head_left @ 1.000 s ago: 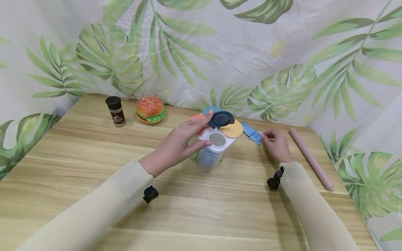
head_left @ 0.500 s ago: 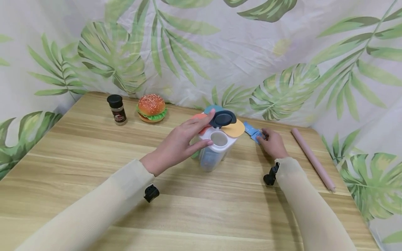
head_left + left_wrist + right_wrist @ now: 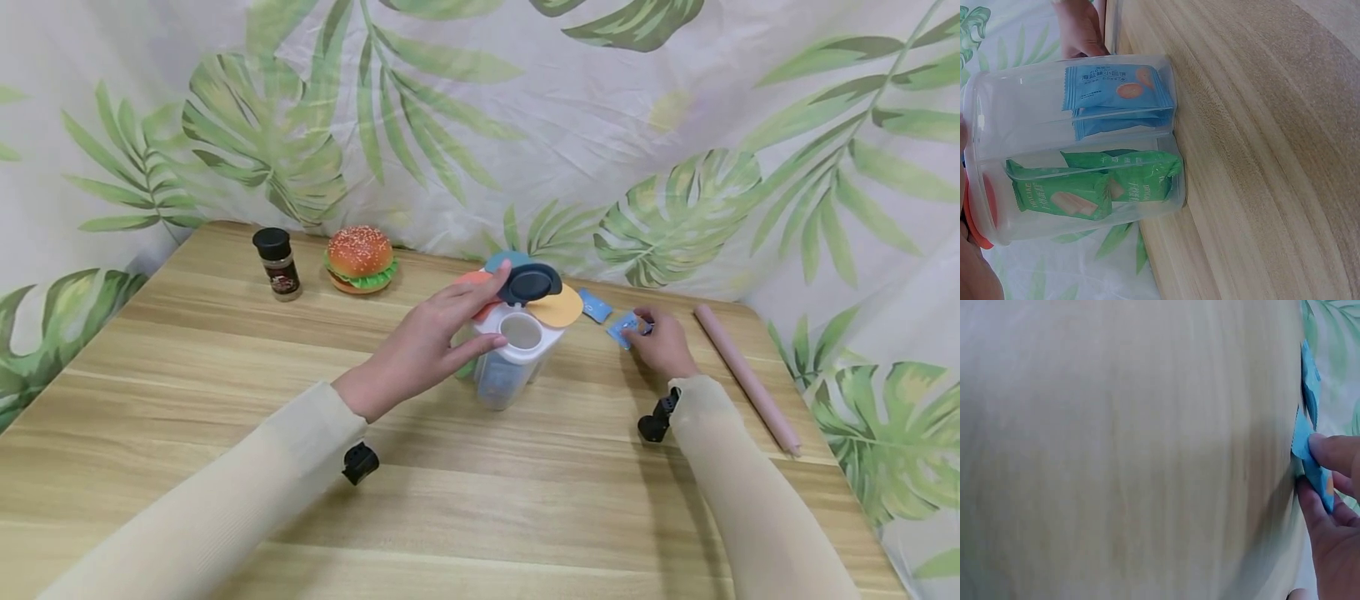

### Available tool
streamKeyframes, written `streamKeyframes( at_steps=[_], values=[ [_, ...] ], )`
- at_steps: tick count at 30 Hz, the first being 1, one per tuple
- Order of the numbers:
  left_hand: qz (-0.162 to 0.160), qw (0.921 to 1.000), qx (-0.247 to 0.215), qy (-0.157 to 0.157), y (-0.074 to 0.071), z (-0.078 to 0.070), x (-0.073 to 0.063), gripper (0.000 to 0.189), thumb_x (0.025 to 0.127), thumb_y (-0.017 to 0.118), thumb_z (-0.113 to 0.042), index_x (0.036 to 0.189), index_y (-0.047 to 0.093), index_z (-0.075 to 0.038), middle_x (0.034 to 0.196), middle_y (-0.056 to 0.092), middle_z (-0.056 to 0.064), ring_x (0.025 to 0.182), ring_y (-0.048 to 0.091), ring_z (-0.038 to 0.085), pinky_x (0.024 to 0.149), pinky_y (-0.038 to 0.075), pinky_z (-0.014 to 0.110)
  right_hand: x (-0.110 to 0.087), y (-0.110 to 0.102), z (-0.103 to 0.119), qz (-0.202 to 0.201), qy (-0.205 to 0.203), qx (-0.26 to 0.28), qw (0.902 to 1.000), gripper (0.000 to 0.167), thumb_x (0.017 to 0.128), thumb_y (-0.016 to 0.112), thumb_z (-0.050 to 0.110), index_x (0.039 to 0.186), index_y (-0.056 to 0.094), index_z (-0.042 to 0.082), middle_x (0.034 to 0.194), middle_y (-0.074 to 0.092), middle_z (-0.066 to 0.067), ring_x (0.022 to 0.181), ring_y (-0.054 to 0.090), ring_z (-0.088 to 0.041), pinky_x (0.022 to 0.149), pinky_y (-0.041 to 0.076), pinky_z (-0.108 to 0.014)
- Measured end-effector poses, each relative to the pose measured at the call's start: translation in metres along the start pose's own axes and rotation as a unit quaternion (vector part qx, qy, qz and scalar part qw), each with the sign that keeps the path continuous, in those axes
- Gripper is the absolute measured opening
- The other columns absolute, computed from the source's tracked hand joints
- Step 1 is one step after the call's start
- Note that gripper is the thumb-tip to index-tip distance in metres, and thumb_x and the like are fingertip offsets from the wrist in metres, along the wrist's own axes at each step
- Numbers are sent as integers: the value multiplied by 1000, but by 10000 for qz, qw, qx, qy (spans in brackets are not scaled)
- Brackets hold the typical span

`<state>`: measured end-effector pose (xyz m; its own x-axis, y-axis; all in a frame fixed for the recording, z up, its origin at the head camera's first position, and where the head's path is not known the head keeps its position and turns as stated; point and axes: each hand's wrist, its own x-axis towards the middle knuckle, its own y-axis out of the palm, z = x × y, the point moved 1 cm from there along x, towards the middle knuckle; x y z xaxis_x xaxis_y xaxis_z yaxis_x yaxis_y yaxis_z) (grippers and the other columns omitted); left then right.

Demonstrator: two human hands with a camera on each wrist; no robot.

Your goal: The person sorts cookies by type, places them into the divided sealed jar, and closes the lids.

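My left hand (image 3: 420, 354) rests on top of a clear storage container (image 3: 504, 379), fingers straight against its raised dark lid (image 3: 529, 285) and thumb at the white rim of the uncovered round opening. In the left wrist view, divided compartments hold blue snack packets (image 3: 1116, 87) and green snack packets (image 3: 1072, 197). To the right of the container, my right hand (image 3: 666, 343) pinches a small blue snack packet (image 3: 619, 331) between thumb and fingers, low over the table. A second blue packet (image 3: 596, 306) lies just beyond it, close to the container.
A black-capped seasoning jar (image 3: 277, 265) and a toy hamburger (image 3: 360, 260) stand at the back left of the wooden table (image 3: 480, 517). On the right lies a pink rod (image 3: 746, 377). A leaf-patterned curtain (image 3: 450, 125) hangs behind the table.
My right hand has taken hold of the nearer blue packet and drawn it slightly right, apart from the other one. The left hand stays in place on the container.
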<state>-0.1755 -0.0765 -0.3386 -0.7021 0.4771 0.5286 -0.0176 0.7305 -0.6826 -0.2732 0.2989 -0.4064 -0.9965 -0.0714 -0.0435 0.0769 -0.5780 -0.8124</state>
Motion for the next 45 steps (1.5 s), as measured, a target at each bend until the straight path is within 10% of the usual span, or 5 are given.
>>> streamKeyframes(
  at_steps=[12, 27, 36, 45],
  values=[
    [24, 10000, 61, -43, 1, 0, -1, 85, 98, 75, -29, 168, 27, -20, 155, 58, 7, 145, 53, 22, 121, 46, 42, -11, -8, -4, -576, -298, 412, 9970, 43, 105, 63, 20, 142, 58, -2, 123, 63, -25, 99, 56, -26, 74, 44, -18],
    [68, 9999, 65, -84, 2, -1, -1, 86, 98, 75, -29, 168, 26, -22, 155, 58, 7, 145, 53, 23, 121, 46, 44, -42, -27, 37, -804, -979, 1396, 9821, 46, 105, 65, 26, 146, 57, 4, 141, 64, -18, 106, 59, 7, 86, 48, -5],
    [24, 9999, 25, -129, 1, -1, 0, 86, 98, 76, -29, 168, 27, -22, 157, 56, 8, 145, 53, 24, 120, 47, 45, -70, -37, 96, -1082, -2083, 2224, 9463, 36, 103, 65, 6, 137, 61, -3, 129, 66, 6, 102, 64, 4, 86, 56, -8],
    [44, 9998, 76, -165, 2, 0, 0, 85, 98, 75, -29, 168, 26, -23, 156, 57, 8, 145, 53, 24, 119, 47, 46, -92, -28, 141, -1338, -3625, 2615, 8845, 27, 95, 63, -17, 122, 63, -16, 117, 68, 12, 93, 66, -1, 72, 56, -13]
  ],
)
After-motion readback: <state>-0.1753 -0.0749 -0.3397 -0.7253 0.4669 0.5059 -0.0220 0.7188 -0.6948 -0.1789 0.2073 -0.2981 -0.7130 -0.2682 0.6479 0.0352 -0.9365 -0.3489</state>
